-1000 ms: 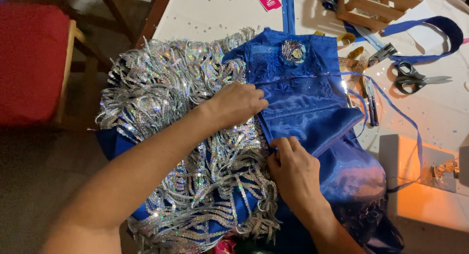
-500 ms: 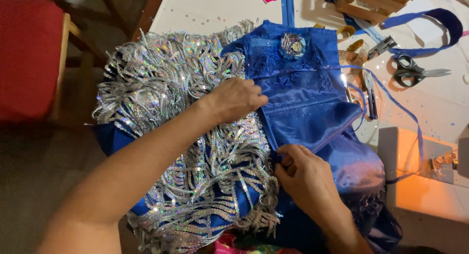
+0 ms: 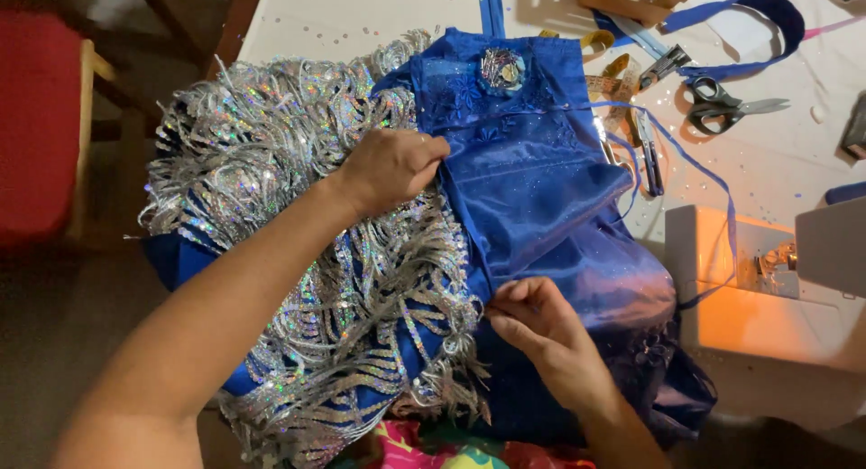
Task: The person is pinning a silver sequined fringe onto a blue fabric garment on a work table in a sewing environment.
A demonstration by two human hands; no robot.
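Nearest me, my right hand (image 3: 546, 329) pinches the edge of the blue satin fabric (image 3: 550, 198), fingertips closed on the fold where it meets the silver sequin fringe (image 3: 298, 207). The garment lies across the table's near edge, spilling over toward my lap. Farther up, my left hand (image 3: 392, 167) is curled shut, gripping the same seam line between fringe and satin (knuckles up, thumb hidden). Beyond that sits a beaded rosette (image 3: 502, 69) near the garment's top edge. To the right, well apart from the cloth, scissors (image 3: 726, 104) lie on the white table (image 3: 334, 18), which is bare along its far left. A sewing machine (image 3: 785, 262) crowds the right edge.
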